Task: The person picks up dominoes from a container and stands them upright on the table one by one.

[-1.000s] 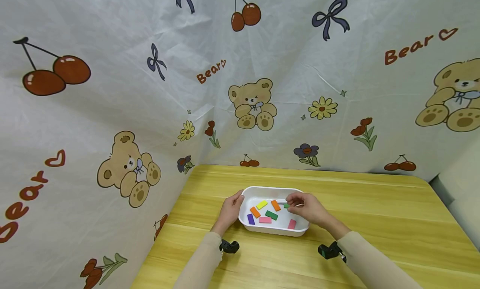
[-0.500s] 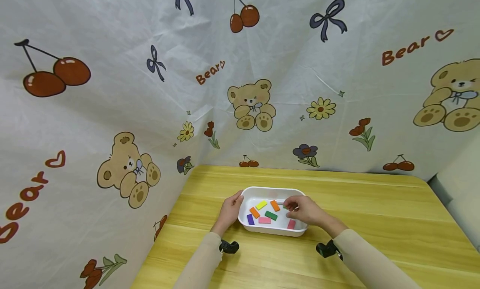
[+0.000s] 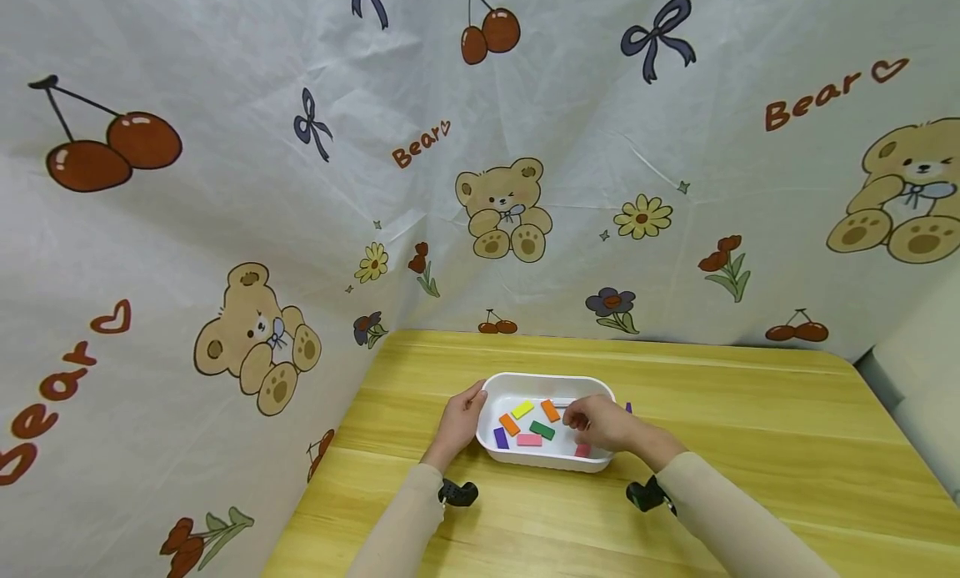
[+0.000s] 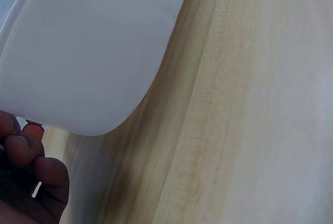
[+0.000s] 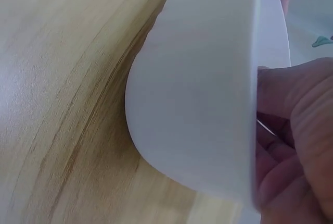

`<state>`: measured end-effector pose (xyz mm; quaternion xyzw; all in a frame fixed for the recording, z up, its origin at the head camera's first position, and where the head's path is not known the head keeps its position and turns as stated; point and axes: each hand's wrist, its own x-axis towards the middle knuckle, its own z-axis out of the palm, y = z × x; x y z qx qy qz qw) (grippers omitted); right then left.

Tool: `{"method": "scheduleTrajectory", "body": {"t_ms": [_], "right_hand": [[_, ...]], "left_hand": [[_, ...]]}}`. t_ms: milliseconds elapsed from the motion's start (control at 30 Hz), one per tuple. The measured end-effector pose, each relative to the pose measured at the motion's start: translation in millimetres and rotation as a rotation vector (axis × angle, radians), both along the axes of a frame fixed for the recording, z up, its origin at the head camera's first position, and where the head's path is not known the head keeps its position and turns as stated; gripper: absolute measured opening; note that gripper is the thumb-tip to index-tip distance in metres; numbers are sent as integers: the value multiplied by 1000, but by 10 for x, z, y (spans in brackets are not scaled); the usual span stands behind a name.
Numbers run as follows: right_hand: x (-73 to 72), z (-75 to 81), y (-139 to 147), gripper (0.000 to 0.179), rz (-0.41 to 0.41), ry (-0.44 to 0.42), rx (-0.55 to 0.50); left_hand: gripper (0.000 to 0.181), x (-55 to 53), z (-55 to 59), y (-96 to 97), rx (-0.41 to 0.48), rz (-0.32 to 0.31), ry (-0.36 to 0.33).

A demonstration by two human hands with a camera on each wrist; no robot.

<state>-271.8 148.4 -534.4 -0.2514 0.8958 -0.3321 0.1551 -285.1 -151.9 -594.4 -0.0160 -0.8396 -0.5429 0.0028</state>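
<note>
A white plastic tray [image 3: 547,463] sits on the table with small coloured blocks inside. My left hand [image 3: 456,424] grips its left end, thumb at the rim; in the left wrist view the curled fingers [image 4: 52,174] lie by the outer wall. My right hand [image 3: 603,421] reaches over the right end, fingertips bent down inside. The wall hides those fingertips in the right wrist view, so I cannot tell whether they pinch a block. Near them lie a pink block [image 3: 582,450], a green block [image 3: 542,430], an orange block [image 3: 551,410] and a thin white strip [image 3: 560,406].
Further left in the tray are a yellow block [image 3: 522,409], a second orange block [image 3: 510,424], a purple block [image 3: 501,438] and another pink block [image 3: 529,440]. A purple piece [image 3: 628,408] shows beyond the right hand, outside the tray. A bear-print cloth [image 3: 570,294] hangs behind the table [image 3: 540,528].
My right hand has moved left and down, deeper into the tray, and now covers the small green block at the right. A purple piece has come into sight behind it. The left hand stays put.
</note>
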Motion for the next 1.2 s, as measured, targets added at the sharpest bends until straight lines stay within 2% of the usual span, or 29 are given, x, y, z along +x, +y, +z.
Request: {"method": "scheduleTrajectory", "body": {"t_ms": [167, 333, 600, 833, 1000, 1200], "right_hand": [[-6, -21, -24, 24, -19, -27, 55], [9, -12, -46, 26, -2, -6, 106], [31, -80, -75, 20, 114, 186, 246], [53, -68, -74, 25, 125, 179, 283], [55, -62, -79, 22, 151, 162, 287], [39, -87, -102, 22, 145, 173, 304]], "left_hand": [[46, -5, 9, 3, 4, -10, 6], [46, -15, 11, 9, 8, -14, 8], [47, -13, -5, 0, 3, -13, -11], [47, -7, -14, 4, -10, -12, -3], [47, -6, -21, 1, -11, -6, -4], [48, 3, -16, -4, -2, -11, 9]]}}
